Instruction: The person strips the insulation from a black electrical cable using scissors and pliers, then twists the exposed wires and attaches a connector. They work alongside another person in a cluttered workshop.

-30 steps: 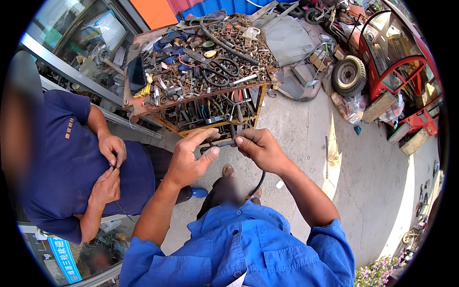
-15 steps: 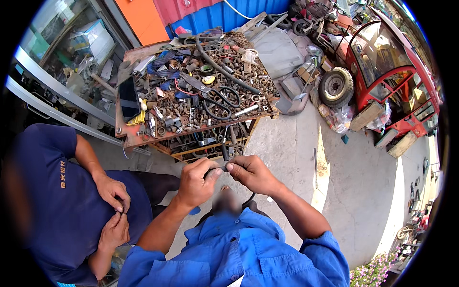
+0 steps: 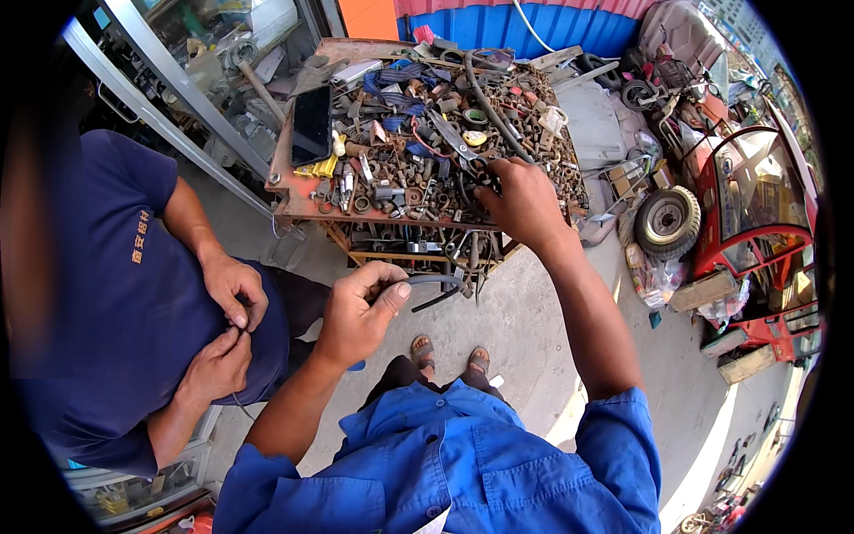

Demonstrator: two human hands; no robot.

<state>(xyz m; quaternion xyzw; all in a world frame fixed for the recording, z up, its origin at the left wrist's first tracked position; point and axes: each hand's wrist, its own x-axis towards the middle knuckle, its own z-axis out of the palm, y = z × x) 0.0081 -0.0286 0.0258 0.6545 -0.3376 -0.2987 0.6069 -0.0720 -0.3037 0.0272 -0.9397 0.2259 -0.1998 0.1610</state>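
In front of my chest, my left hand (image 3: 363, 310) is closed round a bent black rubber tube or cable (image 3: 438, 279). Its free length curves out to the right from the thumb and doubles back. My right hand (image 3: 525, 203) reaches over the front of the workbench (image 3: 311, 206), its fingers curled on the black handles of a pair of scissors (image 3: 452, 136). The metal blades point to the far left and lie over the scrap. My fingers hide part of the handle loops.
Rusty nuts, bolts and fittings (image 3: 414, 169) heap the bench, with a black phone (image 3: 312, 125) and a thick hose (image 3: 489, 105) on top. At left a co-worker's hands (image 3: 233, 325) pinch something small. A wheel (image 3: 667, 221) and a red vehicle cab (image 3: 756, 205) stand at right.
My right hand has left the black tube and moved forward to the scissors on the bench. My left hand keeps the tube. The whole view has shifted, so the bench appears farther right.
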